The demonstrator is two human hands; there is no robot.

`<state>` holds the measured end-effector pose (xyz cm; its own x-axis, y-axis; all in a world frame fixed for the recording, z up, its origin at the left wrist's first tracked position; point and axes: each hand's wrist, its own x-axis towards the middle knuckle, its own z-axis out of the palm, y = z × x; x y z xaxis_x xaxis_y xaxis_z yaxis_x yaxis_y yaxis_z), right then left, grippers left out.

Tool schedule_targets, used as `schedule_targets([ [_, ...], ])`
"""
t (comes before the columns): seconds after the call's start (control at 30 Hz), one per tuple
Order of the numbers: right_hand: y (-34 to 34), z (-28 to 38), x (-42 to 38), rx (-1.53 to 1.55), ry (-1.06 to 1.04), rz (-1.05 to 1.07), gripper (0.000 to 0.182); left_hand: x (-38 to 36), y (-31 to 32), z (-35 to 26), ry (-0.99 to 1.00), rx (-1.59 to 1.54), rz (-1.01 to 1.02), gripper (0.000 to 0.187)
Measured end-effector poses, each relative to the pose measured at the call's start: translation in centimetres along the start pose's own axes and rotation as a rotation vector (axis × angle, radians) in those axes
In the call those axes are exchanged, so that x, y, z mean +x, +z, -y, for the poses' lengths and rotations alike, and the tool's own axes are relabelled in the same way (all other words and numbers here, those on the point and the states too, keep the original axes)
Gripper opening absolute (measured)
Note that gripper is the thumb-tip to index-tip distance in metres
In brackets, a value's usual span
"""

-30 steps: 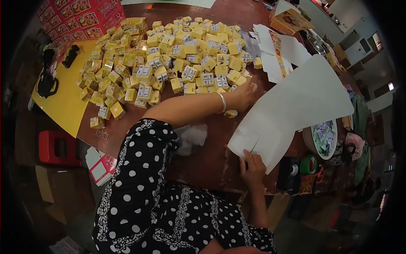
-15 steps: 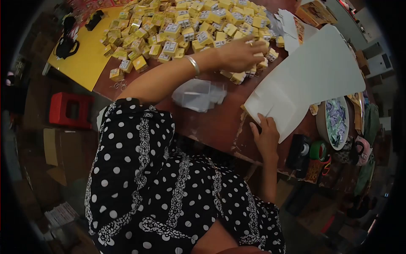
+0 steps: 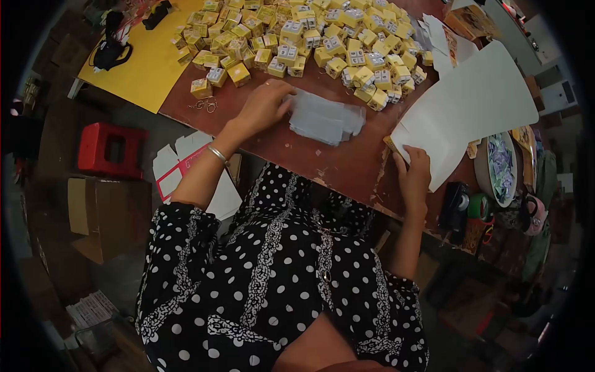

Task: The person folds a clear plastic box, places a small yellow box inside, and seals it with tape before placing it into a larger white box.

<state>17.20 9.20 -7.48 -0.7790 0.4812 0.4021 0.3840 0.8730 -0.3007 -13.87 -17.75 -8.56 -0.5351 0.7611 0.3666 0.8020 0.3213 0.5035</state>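
A stack of clear plastic bags point(image 3: 325, 119) lies on the red-brown table. My left hand point(image 3: 263, 106), with a silver bangle at its wrist, is at the left edge of these bags; its fingertips reach them with the thumb apart, and I see no firm grip. On the right, a large white card sheet point(image 3: 474, 102) lies bent on the table. My right hand point(image 3: 415, 170) rests at its near edge, thumb and fingers apart. Beyond both hands spreads a heap of small yellow boxes point(image 3: 288, 53) with white-grey printed sides.
Metal rings point(image 3: 206, 105) lie by the table's left edge, near a yellow board point(image 3: 139, 77). At right stand a bowl of small packets point(image 3: 501, 167) and a green tape roll point(image 3: 478, 206). A red stool point(image 3: 111, 149) and an open carton point(image 3: 114, 217) are on the floor.
My left hand has come back from the box heap to the left edge of the plastic bags. My right hand stays at the white sheet. The view has shifted slightly.
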Motion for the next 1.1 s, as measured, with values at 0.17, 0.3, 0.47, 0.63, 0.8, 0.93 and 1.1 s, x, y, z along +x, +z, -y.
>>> schedule_targets([
  [0.17,2.9,-3.5,0.6,0.111,0.073,0.157,0.017,2.1,5.0,-1.8,0.246,0.003,-0.077,0.035],
  [0.3,2.5,-4.2,1.0,0.155,0.07,0.255,0.019,2.7,8.4,-1.1,0.327,0.115,0.007,0.054],
  [0.47,1.1,-5.5,-1.5,0.268,0.085,0.272,0.017,0.9,9.2,-3.1,0.216,0.154,0.063,0.059],
  [0.63,-0.4,-3.1,-0.7,0.262,0.152,0.326,0.018,0.4,10.8,-5.2,0.159,0.173,-0.012,0.056],
  [0.8,-3.9,-0.3,-0.9,0.225,0.077,-0.036,0.019,0.7,4.6,-3.5,0.06,0.092,-0.389,0.047],
  [0.93,-6.3,0.8,-2.6,0.342,0.173,-0.085,0.015,-0.9,-3.3,1.4,-0.303,-0.045,-0.381,0.036],
  [1.1,-3.7,5.7,-1.1,0.415,0.025,-0.017,0.009,0.4,-0.4,-2.8,0.097,-0.099,-0.032,0.05],
])
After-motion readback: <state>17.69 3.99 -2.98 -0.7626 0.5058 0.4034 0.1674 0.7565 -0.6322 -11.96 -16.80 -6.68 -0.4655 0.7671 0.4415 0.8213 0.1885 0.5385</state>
